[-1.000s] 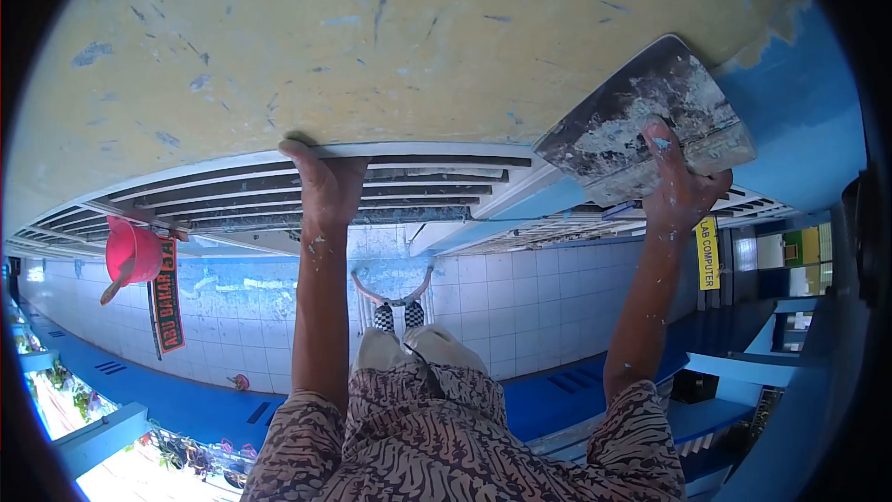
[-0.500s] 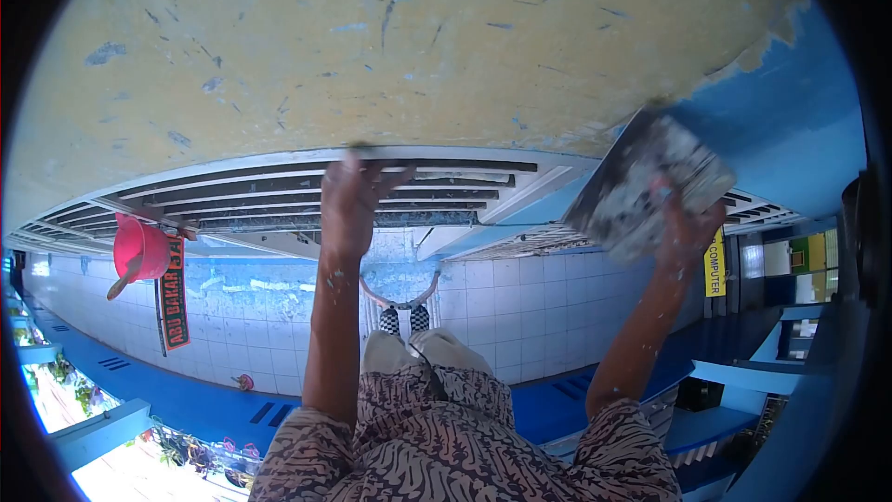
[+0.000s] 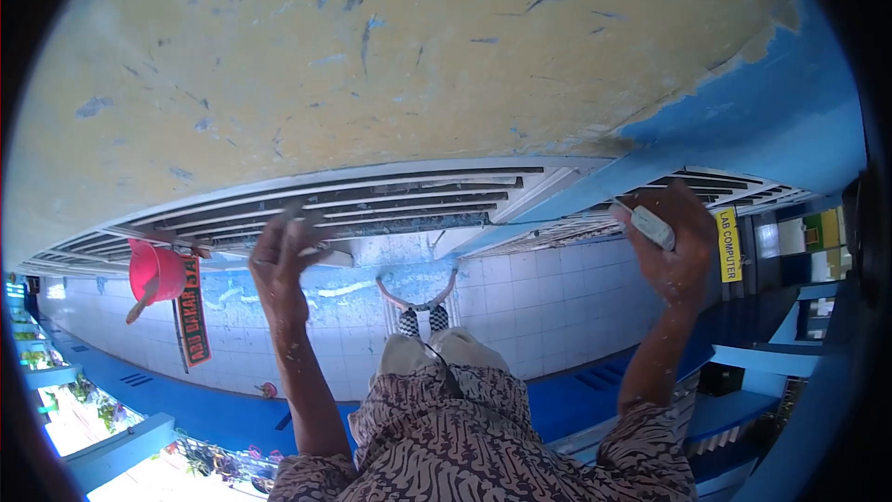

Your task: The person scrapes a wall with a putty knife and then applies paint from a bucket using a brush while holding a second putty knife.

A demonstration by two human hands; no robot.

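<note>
Daylight is let in from between seven and eight o'clock, where the opening (image 3: 153, 476) is burnt out to white. The yellow wall (image 3: 279, 74), at twelve, is dimly, evenly lit. The slats (image 3: 418, 193) are bowed by lens distortion within a round black border. At nine, the left hand (image 3: 279, 256) is blurred, its fingertips perhaps only roughly shown.
</note>
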